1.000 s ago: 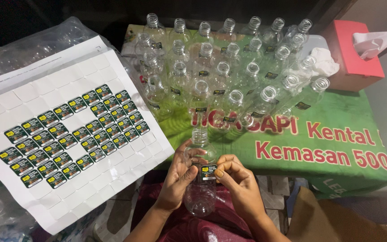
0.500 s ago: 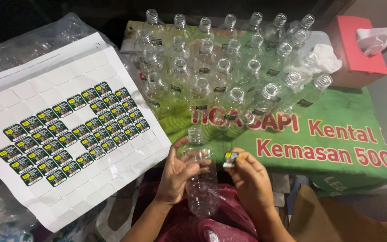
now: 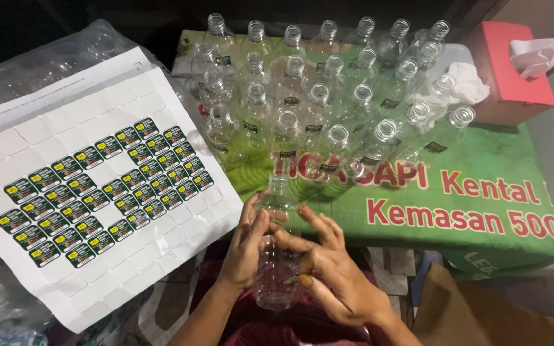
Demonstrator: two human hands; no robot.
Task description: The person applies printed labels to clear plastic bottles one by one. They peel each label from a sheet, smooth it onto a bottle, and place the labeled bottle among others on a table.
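I see the clear plastic bottle [image 3: 276, 256] held low in the frame at about 6 o'clock, upright with its open neck toward 12 o'clock, over a dark red cloth [image 3: 238, 314] on the lap. My left hand [image 3: 246, 247] wraps the bottle's left side, fingers closed around the wall. My right hand [image 3: 328, 272] lies across the front, thumb and fingers pressed flat on the plastic, and a small dark label [image 3: 293, 280] shows just under them, touching the bottle.

To do this well, I judge the left hand should grip firmly without squeezing, since the thin wall will dent and wrinkle the label. The right thumb should press from the label's middle outward, so no air stays under it, and keep its edge level with the bottle's base.

At 9 o'clock lies the white sticker sheet [image 3: 161, 250], with many dark labels left in its middle rows and bare backing around them. At 12 o'clock a crowd of clear uncapped bottles [image 3: 318, 96] stands on a green printed cover [image 3: 482, 192] over the tabletop; several carry a small dark label already. A red tissue box [image 3: 514, 77] sits at 2 o'clock, and a clear plastic bag [image 3: 52, 64] at 10 o'clock.
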